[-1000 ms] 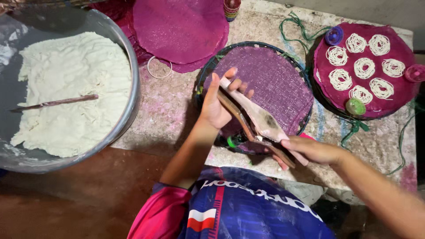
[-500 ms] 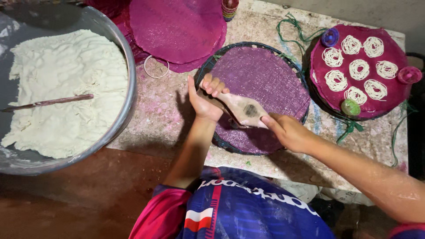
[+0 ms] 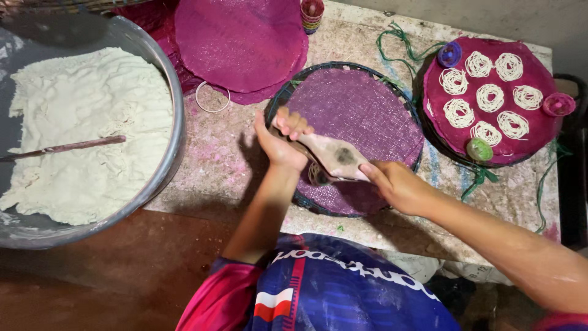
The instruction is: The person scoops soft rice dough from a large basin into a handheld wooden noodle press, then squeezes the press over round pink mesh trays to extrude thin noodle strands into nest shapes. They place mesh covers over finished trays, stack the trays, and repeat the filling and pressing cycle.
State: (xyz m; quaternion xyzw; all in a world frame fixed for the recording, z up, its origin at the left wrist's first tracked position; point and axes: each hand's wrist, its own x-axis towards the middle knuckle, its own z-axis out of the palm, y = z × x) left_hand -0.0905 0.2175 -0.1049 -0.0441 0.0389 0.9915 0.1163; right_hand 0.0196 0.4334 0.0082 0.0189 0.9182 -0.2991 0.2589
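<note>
Your left hand (image 3: 280, 142) and right hand (image 3: 392, 182) both closed on the wooden press (image 3: 334, 156), over the purple mat (image 3: 367, 110), dough basin (image 3: 174, 116) well left of the mat

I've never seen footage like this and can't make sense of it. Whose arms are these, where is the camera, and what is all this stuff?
There is no machine here. The camera sits on a person's head and looks down, so the two bare arms are that person's own. The left hand and right hand each grip an end of a wooden press, held over a purple woven mat on a stained table. At the right, a pink mat carries seven small coils of white noodle. At the left, a big metal basin holds white dough with a stick lying in it. More pink mats lie at the top.
</note>
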